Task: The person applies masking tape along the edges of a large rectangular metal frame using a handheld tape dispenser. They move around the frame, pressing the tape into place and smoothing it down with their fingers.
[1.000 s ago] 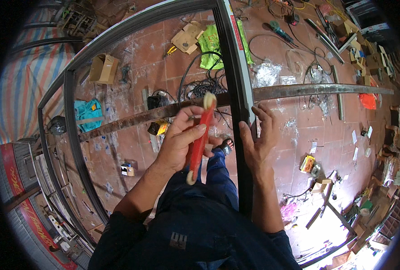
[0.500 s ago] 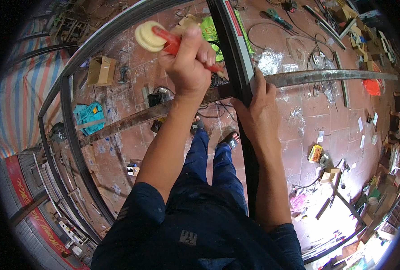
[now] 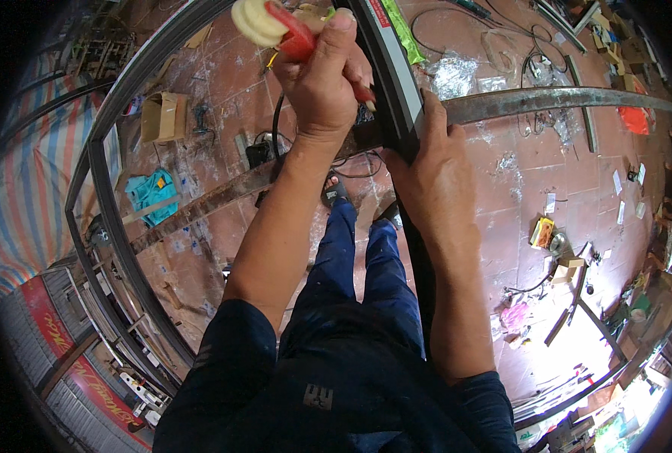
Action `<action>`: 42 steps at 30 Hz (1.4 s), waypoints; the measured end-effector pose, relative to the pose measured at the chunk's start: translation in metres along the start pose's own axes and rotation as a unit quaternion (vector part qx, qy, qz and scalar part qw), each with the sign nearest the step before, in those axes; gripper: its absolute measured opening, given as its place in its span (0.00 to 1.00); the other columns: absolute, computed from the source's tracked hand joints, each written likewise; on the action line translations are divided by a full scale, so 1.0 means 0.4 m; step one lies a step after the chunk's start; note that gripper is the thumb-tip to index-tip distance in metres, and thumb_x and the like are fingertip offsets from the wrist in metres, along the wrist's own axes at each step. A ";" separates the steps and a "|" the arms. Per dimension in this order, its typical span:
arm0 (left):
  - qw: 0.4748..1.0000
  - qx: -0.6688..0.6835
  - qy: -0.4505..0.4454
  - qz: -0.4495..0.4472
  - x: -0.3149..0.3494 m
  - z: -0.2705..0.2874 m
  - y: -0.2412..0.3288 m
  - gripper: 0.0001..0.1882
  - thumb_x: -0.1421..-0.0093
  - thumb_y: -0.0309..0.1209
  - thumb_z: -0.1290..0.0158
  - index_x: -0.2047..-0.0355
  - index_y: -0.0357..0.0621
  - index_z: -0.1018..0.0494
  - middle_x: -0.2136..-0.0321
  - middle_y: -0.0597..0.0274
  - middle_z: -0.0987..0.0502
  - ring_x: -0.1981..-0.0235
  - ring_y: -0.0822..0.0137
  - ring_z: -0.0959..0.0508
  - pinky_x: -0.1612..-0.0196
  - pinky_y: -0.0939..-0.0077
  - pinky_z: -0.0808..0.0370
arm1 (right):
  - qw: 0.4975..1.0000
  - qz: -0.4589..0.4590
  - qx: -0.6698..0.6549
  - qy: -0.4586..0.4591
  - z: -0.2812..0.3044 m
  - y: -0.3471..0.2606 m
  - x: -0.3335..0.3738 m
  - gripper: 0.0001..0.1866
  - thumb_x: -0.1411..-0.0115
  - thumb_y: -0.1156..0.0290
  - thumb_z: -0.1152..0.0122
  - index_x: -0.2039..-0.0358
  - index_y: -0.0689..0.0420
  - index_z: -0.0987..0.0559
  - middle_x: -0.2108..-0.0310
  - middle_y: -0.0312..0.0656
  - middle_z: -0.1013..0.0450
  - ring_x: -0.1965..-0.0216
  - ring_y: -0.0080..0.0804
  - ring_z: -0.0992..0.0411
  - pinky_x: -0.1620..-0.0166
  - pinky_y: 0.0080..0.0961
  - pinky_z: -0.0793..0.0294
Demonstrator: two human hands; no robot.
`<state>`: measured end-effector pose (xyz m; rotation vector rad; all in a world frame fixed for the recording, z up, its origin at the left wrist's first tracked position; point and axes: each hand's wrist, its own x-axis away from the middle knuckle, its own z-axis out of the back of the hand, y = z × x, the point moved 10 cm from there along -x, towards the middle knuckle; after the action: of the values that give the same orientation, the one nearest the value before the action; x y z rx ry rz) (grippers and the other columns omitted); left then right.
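Observation:
My left hand (image 3: 321, 94) is closed round a red-handled tool with a thick, rounded cream head (image 3: 259, 23); its exact kind I cannot make out. The head sticks out above the fist. Below the fingers, the tool's narrow end comes close to the left side of a dark metal bar (image 3: 392, 83) with a pale grey strip. Whether it touches the bar I cannot tell. My right hand (image 3: 435, 177) grips that bar from the right, thumb toward its left edge and fingers along its right side. Under the hands, a rusty crossbeam (image 3: 540, 103) runs sideways.
Dark frame bars (image 3: 113, 196) rise at the left, near a striped sheet (image 3: 45, 174). On the tiled floor lie a cardboard box (image 3: 163, 117), a teal cloth (image 3: 153, 195), cables, a yellow packet (image 3: 541, 232) and scraps. My sandalled foot (image 3: 334, 189) stands below the crossbeam.
The whole view has shifted slightly. My left hand and its red-handled tool appear higher in the picture, the cream head nearing the top edge. My right hand keeps its hold on the bar.

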<state>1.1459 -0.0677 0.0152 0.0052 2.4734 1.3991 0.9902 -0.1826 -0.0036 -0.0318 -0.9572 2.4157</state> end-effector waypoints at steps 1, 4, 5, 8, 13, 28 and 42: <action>1.000 0.003 0.003 0.012 0.005 0.007 -0.014 0.18 0.32 0.34 0.45 0.79 0.47 0.33 0.88 0.68 0.37 0.89 0.71 0.35 0.82 0.73 0.31 | 1.000 0.001 -0.008 -0.004 -0.005 0.001 -0.002 0.45 0.47 0.71 0.27 0.30 0.54 0.39 0.55 0.66 0.25 0.54 0.68 0.24 0.53 0.53 0.25; 1.000 0.006 0.017 0.019 0.006 0.019 -0.025 0.19 0.32 0.34 0.45 0.80 0.48 0.34 0.88 0.68 0.37 0.89 0.71 0.35 0.83 0.73 0.32 | 1.000 0.005 -0.026 -0.015 -0.013 0.007 -0.006 0.43 0.46 0.71 0.27 0.32 0.55 0.38 0.58 0.67 0.22 0.55 0.68 0.23 0.54 0.54 0.24; 1.000 0.006 0.021 0.018 0.006 0.023 -0.025 0.19 0.31 0.34 0.45 0.80 0.48 0.34 0.88 0.67 0.37 0.90 0.71 0.35 0.83 0.73 0.32 | 0.999 0.006 -0.031 -0.018 -0.013 0.007 -0.005 0.43 0.46 0.71 0.28 0.32 0.55 0.38 0.58 0.67 0.22 0.56 0.68 0.22 0.55 0.54 0.24; 1.000 -0.011 -0.011 -0.024 -0.014 0.014 -0.013 0.19 0.31 0.35 0.47 0.80 0.48 0.35 0.89 0.67 0.37 0.90 0.72 0.36 0.84 0.74 0.33 | 0.999 0.030 -0.034 -0.012 -0.011 0.003 -0.003 0.41 0.45 0.71 0.29 0.33 0.57 0.39 0.61 0.67 0.22 0.58 0.68 0.22 0.56 0.56 0.23; 0.999 0.008 -0.015 -0.038 0.008 -0.007 -0.003 0.12 0.30 0.31 0.48 0.73 0.47 0.32 0.86 0.69 0.35 0.89 0.75 0.36 0.85 0.78 0.36 | 0.998 0.051 -0.040 -0.006 -0.012 0.003 -0.006 0.41 0.45 0.71 0.30 0.33 0.60 0.39 0.63 0.67 0.23 0.59 0.69 0.22 0.57 0.57 0.23; 0.989 -0.053 -0.126 -0.048 0.007 -0.047 -0.006 0.19 0.31 0.32 0.51 0.80 0.48 0.39 0.88 0.67 0.37 0.90 0.73 0.37 0.86 0.74 0.35 | 0.998 0.062 -0.017 0.002 -0.012 0.007 -0.005 0.38 0.44 0.71 0.34 0.34 0.62 0.38 0.65 0.68 0.23 0.62 0.69 0.21 0.58 0.58 0.22; 0.997 -0.014 -0.076 -0.029 0.021 -0.021 -0.015 0.17 0.31 0.31 0.49 0.78 0.48 0.37 0.89 0.67 0.37 0.91 0.71 0.37 0.86 0.73 0.34 | 1.000 0.020 -0.013 0.008 0.006 0.055 0.121 0.40 0.43 0.71 0.33 0.32 0.59 0.39 0.61 0.63 0.23 0.62 0.65 0.22 0.61 0.56 0.22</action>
<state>1.1367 -0.0767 0.0120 0.0324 2.3124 1.3579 0.9377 -0.1736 -0.0077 -0.0793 -0.9888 2.4369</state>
